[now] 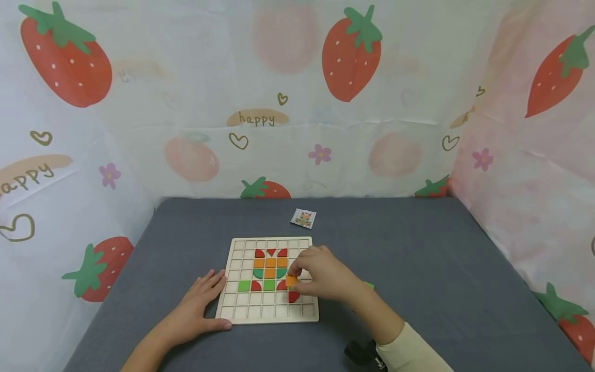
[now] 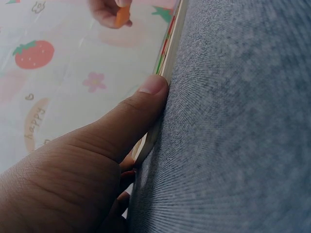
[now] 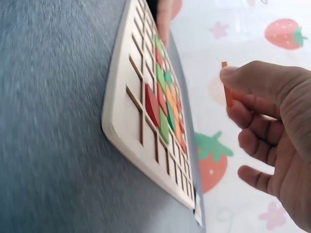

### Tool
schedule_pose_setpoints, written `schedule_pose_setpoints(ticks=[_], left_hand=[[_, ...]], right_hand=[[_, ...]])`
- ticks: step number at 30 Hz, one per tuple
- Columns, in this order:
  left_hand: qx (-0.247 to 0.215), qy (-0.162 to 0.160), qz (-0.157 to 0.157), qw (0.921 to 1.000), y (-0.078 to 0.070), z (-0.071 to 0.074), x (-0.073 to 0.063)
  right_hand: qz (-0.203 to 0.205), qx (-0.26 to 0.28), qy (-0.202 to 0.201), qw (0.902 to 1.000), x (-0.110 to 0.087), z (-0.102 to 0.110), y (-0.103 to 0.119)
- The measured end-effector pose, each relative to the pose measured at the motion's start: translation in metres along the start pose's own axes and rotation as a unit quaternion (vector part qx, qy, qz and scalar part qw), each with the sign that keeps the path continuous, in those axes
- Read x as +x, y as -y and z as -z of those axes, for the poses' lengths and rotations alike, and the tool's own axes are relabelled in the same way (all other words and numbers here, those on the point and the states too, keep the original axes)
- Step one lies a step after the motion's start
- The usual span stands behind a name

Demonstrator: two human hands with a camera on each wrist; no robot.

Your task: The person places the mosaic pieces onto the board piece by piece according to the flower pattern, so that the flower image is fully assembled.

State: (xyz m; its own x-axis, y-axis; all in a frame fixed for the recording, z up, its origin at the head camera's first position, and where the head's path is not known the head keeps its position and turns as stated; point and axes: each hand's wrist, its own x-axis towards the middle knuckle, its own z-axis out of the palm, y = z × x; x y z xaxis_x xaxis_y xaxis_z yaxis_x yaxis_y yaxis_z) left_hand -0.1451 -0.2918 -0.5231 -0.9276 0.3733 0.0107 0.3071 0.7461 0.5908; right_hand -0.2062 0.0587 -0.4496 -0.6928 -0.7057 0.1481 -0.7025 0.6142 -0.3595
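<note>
A pale wooden grid board (image 1: 268, 312) lies on the table with red, orange and green tiles set in some of its squares. My left hand (image 1: 200, 302) rests against its near left corner, fingers along the left side and the thumb (image 2: 154, 86) on the near edge. Between thumb and fingertips, my right hand (image 1: 323, 271) pinches an orange square tile (image 3: 227, 85). That tile is above the right part of the board, apart from its surface in the right wrist view. A red quarter-round tile (image 1: 294, 296) sits just below it in the head view.
A small pattern card (image 1: 304, 218) lies beyond the board on the grey tablecloth (image 1: 418, 248). A light green piece (image 1: 369, 284) is partly hidden by my right forearm. Near the front, a black object (image 1: 364, 355) lies beside the right sleeve. Strawberry-print cloth (image 1: 297, 155) hangs around the table.
</note>
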Motion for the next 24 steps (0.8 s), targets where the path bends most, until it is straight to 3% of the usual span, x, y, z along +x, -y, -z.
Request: schedule_pose_setpoints(ticks=[11,18,24], left_hand=[[-0.007,0.002,0.004,1.0,0.001,-0.002,0.001],[-0.005,0.006,0.005,1.0,0.001,-0.001,0.001],[-0.013,-0.001,0.002,0.9999,0.002,-0.002,-0.001]], right_hand=[[0.005,-0.026,0.017,0.9995,0.009,-0.027,0.007],[0.001,-0.019,0.035,0.9992,0.009,-0.034,0.009],[-0.002,-0.036,0.026,0.999,0.009,-0.041,0.011]])
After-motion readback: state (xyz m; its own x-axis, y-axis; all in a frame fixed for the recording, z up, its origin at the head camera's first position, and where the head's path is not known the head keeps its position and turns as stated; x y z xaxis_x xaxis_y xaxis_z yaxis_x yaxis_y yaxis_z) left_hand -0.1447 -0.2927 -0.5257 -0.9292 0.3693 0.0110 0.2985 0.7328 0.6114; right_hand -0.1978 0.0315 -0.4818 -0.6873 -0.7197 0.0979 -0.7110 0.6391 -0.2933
